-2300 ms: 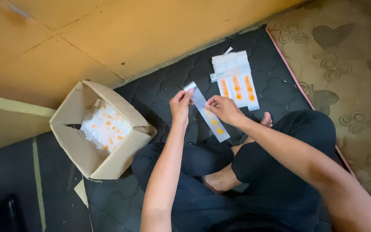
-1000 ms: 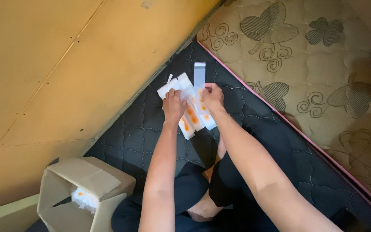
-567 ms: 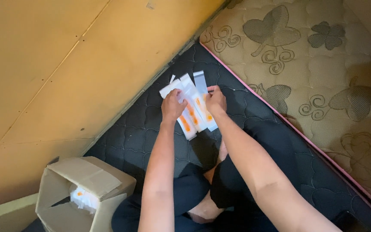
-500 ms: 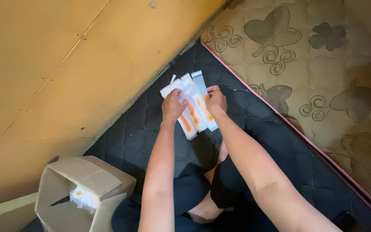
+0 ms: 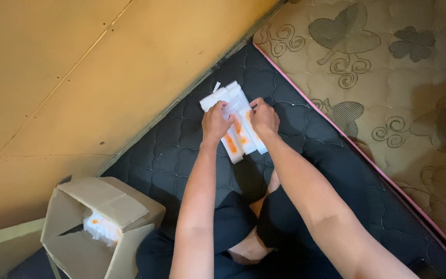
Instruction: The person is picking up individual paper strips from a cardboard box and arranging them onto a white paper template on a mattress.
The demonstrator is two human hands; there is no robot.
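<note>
Honestly, both the left hand point(image 5: 216, 122) and right hand point(image 5: 264, 118) just press flat on the packets point(image 5: 236, 124); that loose stack could slide apart on the mattress point(image 5: 181, 150).

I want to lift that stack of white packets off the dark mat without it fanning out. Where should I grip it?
Probably across the short width, mid-length, pinching both long edges, as the left hand and right hand now flank the packets. They lie flat, long and narrow, slightly fanned, so an end grip would likely let them splay.
</note>
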